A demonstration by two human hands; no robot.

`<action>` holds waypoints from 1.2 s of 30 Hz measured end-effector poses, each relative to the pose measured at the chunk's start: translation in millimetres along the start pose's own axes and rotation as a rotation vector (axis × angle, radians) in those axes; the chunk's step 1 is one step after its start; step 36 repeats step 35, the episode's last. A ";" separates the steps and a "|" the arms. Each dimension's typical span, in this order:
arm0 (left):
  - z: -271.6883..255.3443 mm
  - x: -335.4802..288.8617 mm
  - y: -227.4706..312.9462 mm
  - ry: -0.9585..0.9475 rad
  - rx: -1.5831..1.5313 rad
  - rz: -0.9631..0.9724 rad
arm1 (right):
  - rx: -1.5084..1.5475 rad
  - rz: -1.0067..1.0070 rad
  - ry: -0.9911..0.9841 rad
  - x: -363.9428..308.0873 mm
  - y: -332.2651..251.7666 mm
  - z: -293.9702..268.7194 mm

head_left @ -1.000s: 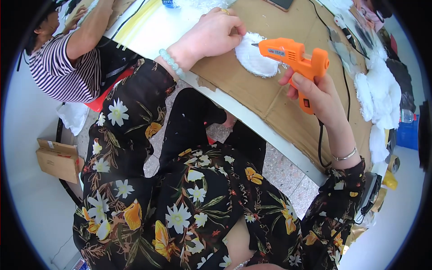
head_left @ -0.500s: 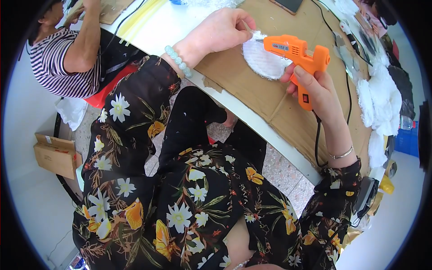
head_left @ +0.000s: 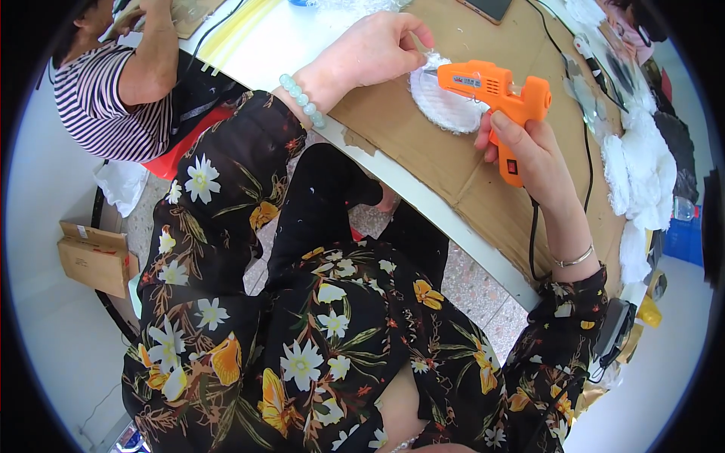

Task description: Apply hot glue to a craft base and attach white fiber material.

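My right hand (head_left: 529,151) is wrapped round the grip of an orange hot glue gun (head_left: 483,81). Its nozzle points left and sits over the upper part of a white fluffy oval pad (head_left: 442,102). The pad lies on brown cardboard (head_left: 423,162), its ribbed face upward. At the pad's top edge, the thumb and bent index finger of my left hand (head_left: 377,53) close on the fuzzy rim. The exact fingertip contact is too small to make out. A black cord (head_left: 534,234) runs down from the gun's handle.
Several white fluffy pieces (head_left: 638,166) are heaped along the right. A phone (head_left: 487,7) lies at the far edge, and yellowish translucent sticks (head_left: 234,34) at the far left. Beyond my left arm sits a person in a striped shirt (head_left: 106,102). Another cable (head_left: 585,143) crosses the cardboard.
The glue gun has shifted very slightly left, its nozzle a little further over the pad. My left hand stays at the pad's top edge almost unmoved.
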State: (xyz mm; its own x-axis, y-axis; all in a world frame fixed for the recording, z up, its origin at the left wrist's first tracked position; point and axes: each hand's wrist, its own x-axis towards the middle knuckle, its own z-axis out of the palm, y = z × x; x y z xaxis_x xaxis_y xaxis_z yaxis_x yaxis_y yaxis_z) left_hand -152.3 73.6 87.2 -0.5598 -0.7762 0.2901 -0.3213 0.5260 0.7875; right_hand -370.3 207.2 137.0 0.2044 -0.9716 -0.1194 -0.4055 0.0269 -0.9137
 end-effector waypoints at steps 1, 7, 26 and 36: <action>0.5 -0.2 -0.8 0.005 0.007 0.015 | 0.001 -0.007 -0.009 -0.3 0.1 0.2; 0.7 0.2 -1.4 0.003 0.003 0.013 | 0.006 -0.004 -0.027 -2.3 0.8 0.4; 2.7 1.9 -3.5 0.048 -0.040 0.044 | -0.015 0.000 0.049 -0.8 -1.7 -2.8; 2.1 0.6 -3.0 0.021 -0.045 0.012 | -0.049 0.035 0.038 -1.1 0.3 -1.7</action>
